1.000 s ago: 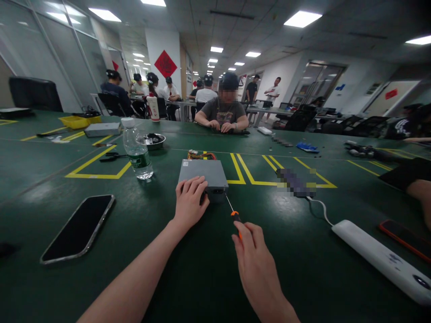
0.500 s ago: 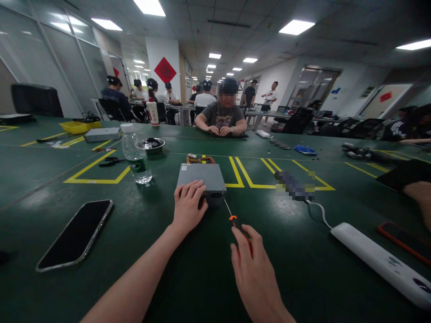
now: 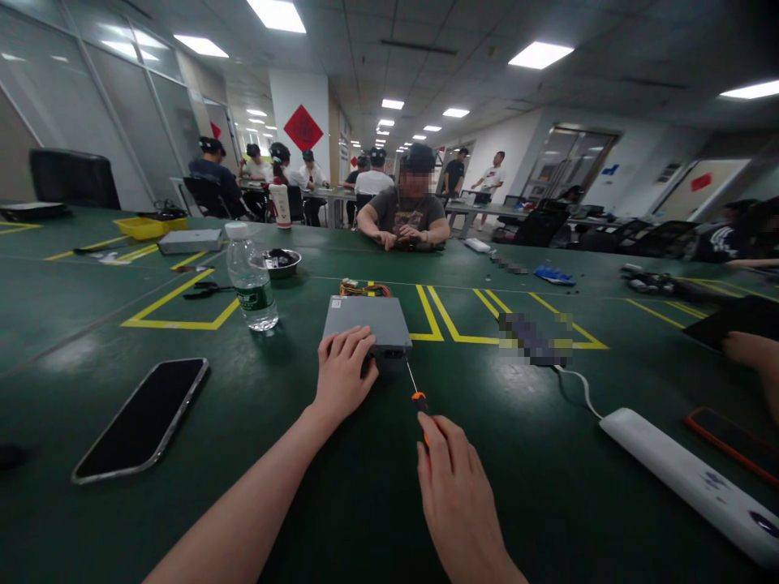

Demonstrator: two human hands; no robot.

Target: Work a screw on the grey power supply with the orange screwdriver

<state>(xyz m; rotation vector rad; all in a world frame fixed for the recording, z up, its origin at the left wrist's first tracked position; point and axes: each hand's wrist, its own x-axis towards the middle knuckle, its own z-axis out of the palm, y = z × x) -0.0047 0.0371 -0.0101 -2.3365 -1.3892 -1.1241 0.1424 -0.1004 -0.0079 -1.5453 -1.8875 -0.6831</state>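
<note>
A grey computer power supply point(image 3: 380, 318) lies flat on the green table, its bundle of coloured wires point(image 3: 365, 289) at the far side. My left hand point(image 3: 346, 369) grips its near left corner, with fingers over the top and thumb against the near face. My right hand point(image 3: 454, 478) is closed round the handle of an orange and black screwdriver point(image 3: 419, 401). The screwdriver's thin shaft points up and away to the near right corner of the power supply, beside the socket; whether the tip sits in a screw is too small to tell.
Left stand a water bottle point(image 3: 251, 284), a metal bowl point(image 3: 282, 261) and a black phone point(image 3: 143, 418). Right lie a white power strip point(image 3: 682, 478) and an orange-edged phone point(image 3: 730, 442). Another person point(image 3: 405, 215) sits opposite; someone's hand point(image 3: 751, 353) shows at the right edge.
My right hand's fingers have shifted round the screwdriver handle and lie closer together. The left hand keeps its hold on the power supply. The whole view has moved slightly.
</note>
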